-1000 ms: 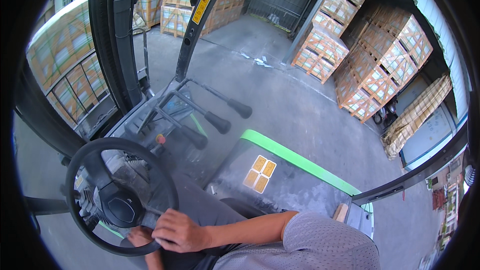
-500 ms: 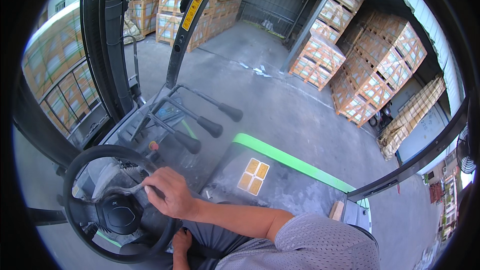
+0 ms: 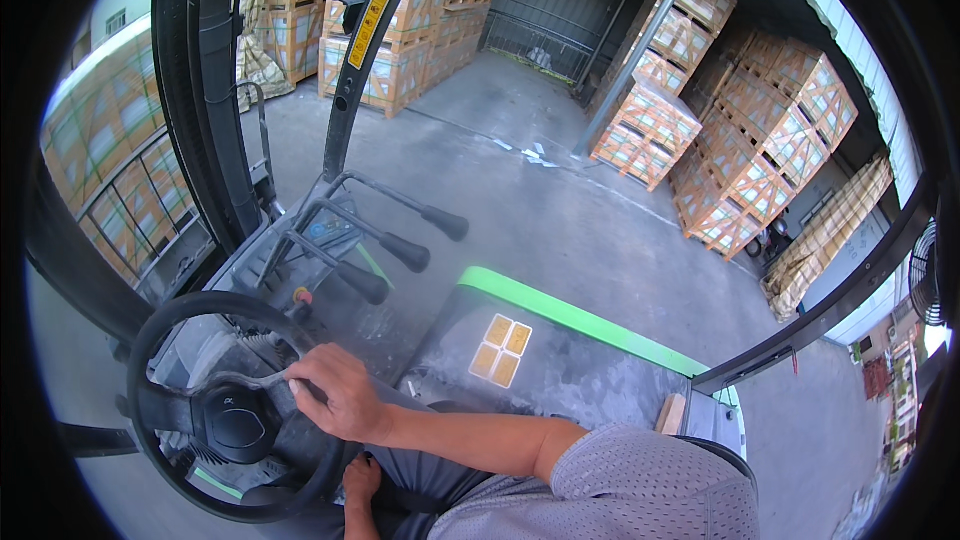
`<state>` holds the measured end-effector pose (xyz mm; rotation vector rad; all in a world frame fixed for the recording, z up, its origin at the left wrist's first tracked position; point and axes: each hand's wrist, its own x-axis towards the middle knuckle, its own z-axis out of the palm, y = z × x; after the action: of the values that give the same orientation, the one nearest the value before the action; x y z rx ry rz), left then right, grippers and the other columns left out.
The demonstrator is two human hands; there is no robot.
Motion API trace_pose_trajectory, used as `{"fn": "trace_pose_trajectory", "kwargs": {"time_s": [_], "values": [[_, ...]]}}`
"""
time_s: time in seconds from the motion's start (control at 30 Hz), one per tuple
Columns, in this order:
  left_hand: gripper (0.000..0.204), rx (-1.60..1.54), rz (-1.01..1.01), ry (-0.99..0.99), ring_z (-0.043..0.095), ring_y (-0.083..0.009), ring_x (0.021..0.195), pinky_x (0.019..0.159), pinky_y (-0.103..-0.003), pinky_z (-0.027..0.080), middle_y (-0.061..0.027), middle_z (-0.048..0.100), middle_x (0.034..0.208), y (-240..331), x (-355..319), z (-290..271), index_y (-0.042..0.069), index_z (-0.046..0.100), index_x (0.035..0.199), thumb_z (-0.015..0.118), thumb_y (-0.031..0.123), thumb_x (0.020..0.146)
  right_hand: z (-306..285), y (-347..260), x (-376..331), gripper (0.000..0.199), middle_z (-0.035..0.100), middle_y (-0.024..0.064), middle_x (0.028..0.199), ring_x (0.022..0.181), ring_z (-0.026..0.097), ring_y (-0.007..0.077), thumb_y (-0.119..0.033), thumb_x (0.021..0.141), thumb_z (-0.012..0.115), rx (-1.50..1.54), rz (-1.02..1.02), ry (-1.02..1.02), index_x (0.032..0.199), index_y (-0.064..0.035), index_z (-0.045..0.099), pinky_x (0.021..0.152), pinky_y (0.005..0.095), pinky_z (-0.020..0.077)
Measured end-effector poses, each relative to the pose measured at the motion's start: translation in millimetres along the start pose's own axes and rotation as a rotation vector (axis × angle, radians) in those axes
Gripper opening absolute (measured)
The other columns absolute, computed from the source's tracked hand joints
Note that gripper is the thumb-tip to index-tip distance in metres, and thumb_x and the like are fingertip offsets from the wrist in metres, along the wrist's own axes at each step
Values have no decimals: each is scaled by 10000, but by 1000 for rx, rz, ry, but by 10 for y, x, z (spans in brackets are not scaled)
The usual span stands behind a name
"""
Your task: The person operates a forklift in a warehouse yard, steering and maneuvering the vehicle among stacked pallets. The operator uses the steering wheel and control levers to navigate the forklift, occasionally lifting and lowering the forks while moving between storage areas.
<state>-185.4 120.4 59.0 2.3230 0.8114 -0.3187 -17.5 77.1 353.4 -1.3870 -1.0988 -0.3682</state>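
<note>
The right hand (image 3: 335, 392) curls over the steering wheel (image 3: 240, 424) at three o'clock, likely firm, best held there; left hand (image 3: 361, 478): cannot tell.

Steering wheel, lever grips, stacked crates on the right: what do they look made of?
Steering wheel: matte black, probably moulded plastic or rubber, judging by the smooth rim.
Lever grips: dull black, likely plastic or rubber; rounded, moulded-looking shape.
Stacked crates: apparently bare, unpainted wood; tan slats and diagonal braces show.
</note>
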Motion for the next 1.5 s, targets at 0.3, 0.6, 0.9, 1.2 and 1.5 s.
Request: {"fn": "trace_pose_trajectory", "kwargs": {"time_s": [0.3,0.6,0.9,1.2,1.5], "values": [[413,-27,-38,-61,673,-503,1065,964,-596,514,-301,715,1109,-91,196,-129,25,690,1133,534,367,963,164,113,69,160,617,117,885,833,612,327,-6,850,710,2,11,19,984,-45,633,761,423,491],[428,-46,-35,-42,669,-484,1100,989,-583,508,-284,717,1144,-126,314,-257,43,710,1172,529,367,958,284,204,142,152,622,119,884,828,607,332,-7,857,713,26,22,38,979,-43,631,753,425,485],[453,-42,-45,-62,659,-486,1117,1009,-583,496,-290,709,1160,-126,406,-282,54,687,1227,511,390,980,275,181,14,159,626,118,898,844,611,333,-15,856,721,30,33,-47,981,-40,627,760,421,477],[688,-201,285,1,491,-367,1424,1167,-492,400,-212,484,1564,-260,550,-277,117,384,1592,516,489,1030,317,71,-234,176,643,107,923,861,626,309,-9,841,736,55,43,-135,978,-49,631,779,413,494],[663,-174,246,-13,496,-364,1423,1164,-496,403,-208,497,1555,-399,827,-495,128,412,1578,507,491,1031,675,168,-219,201,632,109,931,867,625,312,0,833,745,80,9,-116,985,-50,622,795,412,493]]}}
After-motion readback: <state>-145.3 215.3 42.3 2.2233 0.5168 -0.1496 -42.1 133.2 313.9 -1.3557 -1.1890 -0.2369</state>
